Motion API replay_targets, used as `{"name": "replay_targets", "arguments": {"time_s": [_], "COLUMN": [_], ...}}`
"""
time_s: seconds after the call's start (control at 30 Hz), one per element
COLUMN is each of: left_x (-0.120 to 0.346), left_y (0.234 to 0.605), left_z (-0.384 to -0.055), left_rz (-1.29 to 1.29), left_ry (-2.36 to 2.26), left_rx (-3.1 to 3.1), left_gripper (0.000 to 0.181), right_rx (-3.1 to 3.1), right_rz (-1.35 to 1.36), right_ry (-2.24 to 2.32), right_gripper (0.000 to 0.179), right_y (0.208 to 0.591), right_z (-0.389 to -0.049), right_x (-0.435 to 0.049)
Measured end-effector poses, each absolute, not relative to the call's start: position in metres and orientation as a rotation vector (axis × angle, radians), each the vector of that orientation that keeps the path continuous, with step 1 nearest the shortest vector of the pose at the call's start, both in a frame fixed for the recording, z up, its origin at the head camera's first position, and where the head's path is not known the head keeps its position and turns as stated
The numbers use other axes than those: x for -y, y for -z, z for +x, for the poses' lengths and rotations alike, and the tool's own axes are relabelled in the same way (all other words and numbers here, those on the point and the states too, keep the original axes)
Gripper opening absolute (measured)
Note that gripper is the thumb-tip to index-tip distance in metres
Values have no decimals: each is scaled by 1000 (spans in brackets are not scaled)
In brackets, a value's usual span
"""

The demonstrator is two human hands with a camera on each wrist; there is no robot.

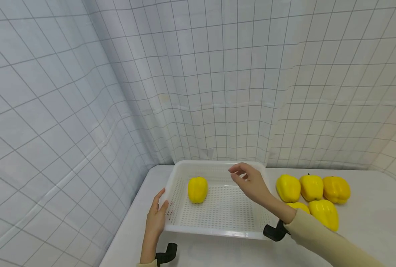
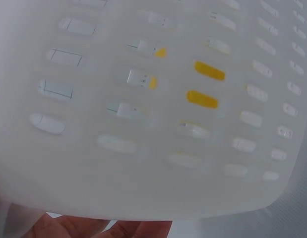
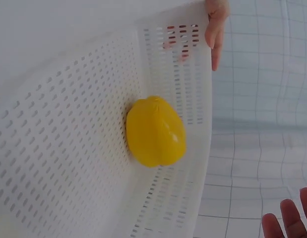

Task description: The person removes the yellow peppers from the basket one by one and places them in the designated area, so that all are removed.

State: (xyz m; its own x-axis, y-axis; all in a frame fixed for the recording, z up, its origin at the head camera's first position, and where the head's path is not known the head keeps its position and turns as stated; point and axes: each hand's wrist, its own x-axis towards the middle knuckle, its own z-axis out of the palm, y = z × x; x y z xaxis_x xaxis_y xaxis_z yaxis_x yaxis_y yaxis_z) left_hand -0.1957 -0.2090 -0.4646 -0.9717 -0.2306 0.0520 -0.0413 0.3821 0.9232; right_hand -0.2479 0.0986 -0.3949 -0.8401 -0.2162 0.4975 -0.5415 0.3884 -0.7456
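Observation:
My left hand (image 1: 156, 218) holds the left rim of a white perforated plastic basket (image 1: 214, 231). In the left wrist view its fingers (image 2: 74, 225) show at the basket's rim, below the slotted wall (image 2: 138, 173). My right hand (image 1: 252, 183) hovers over the right part of the basket, fingers bent loosely and nothing between them. Inside, near the left wall, sits one yellow bell pepper (image 1: 198, 190). The right wrist view shows this pepper (image 3: 155, 131) close up, with fingertips of the right hand (image 3: 290, 218) in the lower right corner.
Several yellow bell peppers (image 1: 312, 188) lie grouped on the white table (image 1: 368, 215), right of the basket; the right forearm partly covers one pepper (image 1: 299, 206). A white grid-patterned curtain (image 1: 218, 92) hangs behind and to the left.

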Motion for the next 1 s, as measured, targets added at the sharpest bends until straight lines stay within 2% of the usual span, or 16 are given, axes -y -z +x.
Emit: {"name": "replay_targets", "arguments": {"time_s": [0.5,0.73,1.0], "left_x": [210,210,210], "left_y": [466,465,465], "left_z": [-196,-196,-197], "left_rz": [235,246,245], "left_ry": [1640,1637,1628], "left_rx": [2458,2456,2455], "left_gripper": [49,48,48], "right_rx": [2501,2579,2746], "right_rz": [614,554,636], "right_ry": [-1483,-1548,-1408], "right_gripper": [15,21,33], "right_y": [398,410,424], "right_z": [-274,-291,-296], "right_x": [-61,-40,-21]}}
